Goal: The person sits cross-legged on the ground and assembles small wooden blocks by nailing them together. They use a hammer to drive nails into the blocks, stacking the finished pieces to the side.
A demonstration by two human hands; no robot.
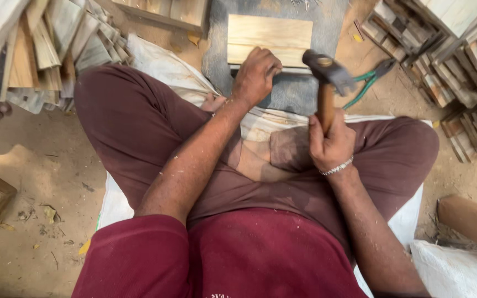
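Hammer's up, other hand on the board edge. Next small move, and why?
Probably a short, light tap down at the near edge of the wooden board. The right hand holds the hammer raised just beside that edge, while the left hand pinches something there, too small to identify. Fingers so close to the strike point argue for a gentle blow.

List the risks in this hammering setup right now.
1. The left hand presses on the near edge of the board, right beside the raised hammer; a stray blow could hit the fingers.
2. The right hand grips low on the handle, so the head may wander.
3. The pliers lie close by and could be struck or knocked away.
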